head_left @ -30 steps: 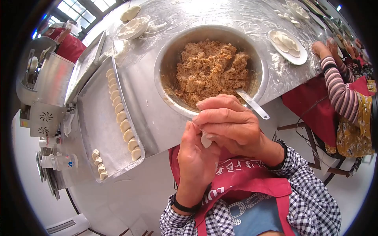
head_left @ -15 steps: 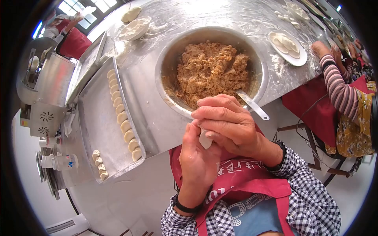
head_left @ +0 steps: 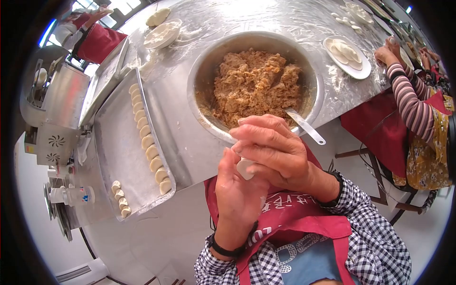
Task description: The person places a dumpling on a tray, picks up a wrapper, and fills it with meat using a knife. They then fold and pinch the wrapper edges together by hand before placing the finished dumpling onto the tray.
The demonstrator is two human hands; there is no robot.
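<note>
My left hand (head_left: 236, 192) tilts upright, my right hand (head_left: 282, 154) arches over it; both sets of fingers (head_left: 268, 138) are closed around pale dough (head_left: 244, 169).

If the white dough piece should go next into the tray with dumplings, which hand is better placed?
Left, probably: the left hand is nearer to the tray. The dough piece shows between both hands, but the right hand is on the side farther from the tray.

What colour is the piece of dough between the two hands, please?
The dough is off-white; it shows best in the head view.
</note>
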